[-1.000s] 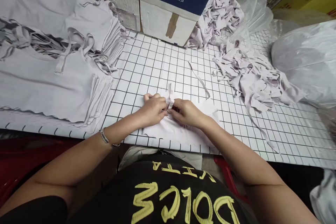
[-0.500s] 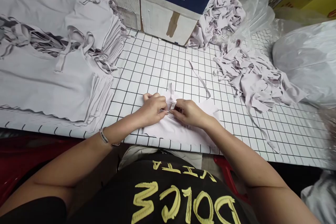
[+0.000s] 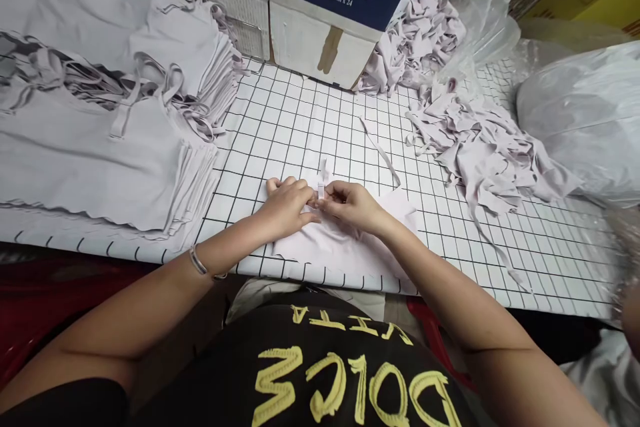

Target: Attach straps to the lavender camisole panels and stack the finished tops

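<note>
A pale pink garment [image 3: 325, 247] lies flat near the table's front edge, partly under both my hands. Its narrow strap [image 3: 321, 188] stands up between them, with what looks like a small slider on it. My right hand [image 3: 354, 205] pinches the strap low down between thumb and fingertips. From the other side, my left hand [image 3: 290, 205] has its curled fingers at the same strap, the thumb lying lower over the cloth. The exact hold of the left fingertips is partly hidden.
Stacks of similar strapped garments [image 3: 90, 153] fill the left side. A blue and white beer carton [image 3: 320, 33] stands at the back. Cloth scraps [image 3: 490, 147] and a full plastic bag [image 3: 585, 120] occupy the right. One loose strip [image 3: 381, 152] lies beyond my hands on the grid-patterned tabletop [image 3: 280, 113].
Both hands have shifted slightly left and away from me with the strap. My left thumb has moved away from its fingertips. A blurred brownish shape has appeared at the right edge.
</note>
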Demonstrator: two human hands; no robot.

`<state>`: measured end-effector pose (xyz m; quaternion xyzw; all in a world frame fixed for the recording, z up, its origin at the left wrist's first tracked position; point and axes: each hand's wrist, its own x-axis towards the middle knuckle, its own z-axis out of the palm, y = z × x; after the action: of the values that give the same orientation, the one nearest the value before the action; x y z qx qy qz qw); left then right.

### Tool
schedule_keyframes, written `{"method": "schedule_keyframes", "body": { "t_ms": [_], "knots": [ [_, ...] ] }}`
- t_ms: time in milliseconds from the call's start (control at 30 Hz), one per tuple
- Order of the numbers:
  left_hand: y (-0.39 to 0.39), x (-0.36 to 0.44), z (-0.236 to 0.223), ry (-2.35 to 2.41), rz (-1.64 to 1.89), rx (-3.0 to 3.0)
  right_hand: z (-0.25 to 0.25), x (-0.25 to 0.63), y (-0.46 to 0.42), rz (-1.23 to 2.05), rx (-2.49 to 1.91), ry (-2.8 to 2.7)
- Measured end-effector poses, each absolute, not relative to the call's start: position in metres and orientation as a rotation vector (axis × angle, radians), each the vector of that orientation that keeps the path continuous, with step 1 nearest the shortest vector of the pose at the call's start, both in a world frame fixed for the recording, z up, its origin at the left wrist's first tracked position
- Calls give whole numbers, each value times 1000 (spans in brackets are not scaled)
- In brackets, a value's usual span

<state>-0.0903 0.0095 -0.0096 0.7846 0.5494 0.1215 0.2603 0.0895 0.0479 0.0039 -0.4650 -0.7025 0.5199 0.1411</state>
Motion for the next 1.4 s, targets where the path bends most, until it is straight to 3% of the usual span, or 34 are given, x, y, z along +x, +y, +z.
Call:
{"method": "schedule_keyframes", "body": {
  "t_ms": [133,233,333,433,567,700,800,867,1033,1200,1300,1400],
  "knots": [
    [4,-91,-4,1663,302,2187,1,70,66,1598,-1484,-1745],
    [-24,-100,-5,1677,411,2414,-3,81,62,1054,-1570,-1894],
    [-67,-121,-15,1297,310,2701,-9,121,35,460,-1337,-2174],
    [-91,-137,-21,1311,265,2697,-11,169,19,307,-1265,-2283],
    [-67,-100,-4,1057,381,2653,8,218,65,356,-1643,-1752],
    [-28,-10,17,412,267,2611,28,232,130,907,-1955,-1783],
    [-12,37,9,294,104,2478,29,227,149,1153,-1979,-1833],
    [-1,52,1,378,157,2305,28,225,149,1175,-1930,-1757],
    [71,67,6,1092,623,1393,30,237,131,1385,-1552,-1426],
    [136,91,19,1168,357,1110,28,239,52,669,-1437,-1760],
    [148,104,17,1335,399,1380,16,237,-14,502,-1218,-2219],
    [157,118,11,1580,402,1862,5,240,-47,289,-1410,-2224]
  ]
}}
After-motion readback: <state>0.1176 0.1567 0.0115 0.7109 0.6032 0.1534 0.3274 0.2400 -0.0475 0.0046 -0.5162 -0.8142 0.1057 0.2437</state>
